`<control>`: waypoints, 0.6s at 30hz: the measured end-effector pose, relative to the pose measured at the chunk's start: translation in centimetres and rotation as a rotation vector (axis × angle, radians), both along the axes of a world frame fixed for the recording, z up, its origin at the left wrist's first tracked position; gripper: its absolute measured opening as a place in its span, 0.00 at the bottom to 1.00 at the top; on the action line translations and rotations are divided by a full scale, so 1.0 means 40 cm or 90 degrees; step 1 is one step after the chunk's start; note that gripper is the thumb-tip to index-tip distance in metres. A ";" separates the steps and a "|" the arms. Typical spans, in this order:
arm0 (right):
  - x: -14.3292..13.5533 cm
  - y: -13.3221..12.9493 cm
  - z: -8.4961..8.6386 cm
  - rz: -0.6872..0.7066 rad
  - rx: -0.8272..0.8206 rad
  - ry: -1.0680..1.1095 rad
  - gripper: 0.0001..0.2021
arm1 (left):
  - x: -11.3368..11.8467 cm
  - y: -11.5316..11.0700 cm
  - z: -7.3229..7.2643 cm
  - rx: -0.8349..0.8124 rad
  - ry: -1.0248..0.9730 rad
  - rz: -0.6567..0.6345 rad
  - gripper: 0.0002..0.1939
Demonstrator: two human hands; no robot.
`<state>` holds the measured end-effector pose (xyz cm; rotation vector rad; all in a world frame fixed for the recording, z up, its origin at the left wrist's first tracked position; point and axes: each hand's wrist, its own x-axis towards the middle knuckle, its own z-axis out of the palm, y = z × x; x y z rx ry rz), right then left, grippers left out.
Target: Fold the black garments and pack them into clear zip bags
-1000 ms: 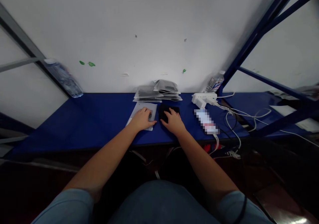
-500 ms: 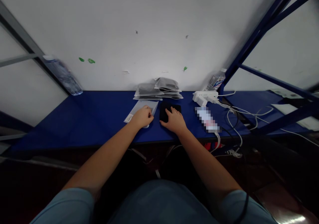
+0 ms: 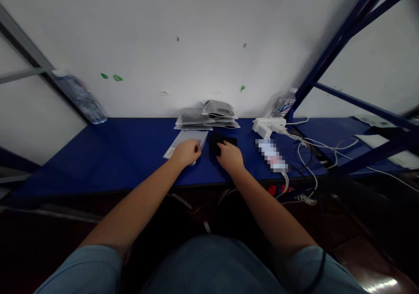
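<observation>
On the blue table [image 3: 124, 154] a clear plastic bag [image 3: 190, 135] with a white label lies flat. My left hand [image 3: 188, 151] rests on this bag with its fingers curled closed; what they hold, if anything, is hidden. Just to the right is a folded black item [image 3: 214, 143], flat on the table. My right hand [image 3: 230, 156] is on its right part, fingers drawn together at the black material. Behind both hands, against the wall, sit several stacked bags [image 3: 194, 116] with dark contents.
A white power strip [image 3: 270, 123] with plugs and cables and a blurred-out phone [image 3: 271, 155] are at the right. One bottle [image 3: 284, 103] stands behind the strip, another [image 3: 80, 97] at the far left. Blue frame bars [image 3: 342, 45] rise at the right.
The fingers of my right hand have drawn together from a spread pose on the black item. My left hand has hardly moved. The whole view has shifted slightly.
</observation>
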<state>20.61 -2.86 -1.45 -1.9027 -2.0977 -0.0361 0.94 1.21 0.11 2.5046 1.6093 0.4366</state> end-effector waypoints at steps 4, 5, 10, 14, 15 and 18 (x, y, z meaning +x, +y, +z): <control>0.002 -0.001 -0.004 -0.019 0.052 0.091 0.22 | 0.002 0.007 -0.015 -0.015 0.005 -0.035 0.13; 0.002 -0.001 -0.005 -0.016 0.061 0.112 0.22 | 0.003 0.010 -0.021 -0.022 0.009 -0.042 0.16; -0.003 0.006 -0.010 0.044 0.081 0.166 0.24 | 0.004 0.016 -0.037 -0.048 0.026 -0.062 0.27; -0.008 0.009 -0.012 0.061 0.081 0.171 0.27 | 0.005 0.019 -0.036 -0.036 0.036 -0.050 0.22; -0.009 0.010 -0.011 0.062 0.078 0.174 0.27 | 0.006 0.020 -0.034 -0.035 0.036 -0.040 0.20; -0.007 0.013 -0.008 0.034 0.076 0.182 0.27 | 0.011 0.019 -0.029 -0.032 0.037 -0.018 0.15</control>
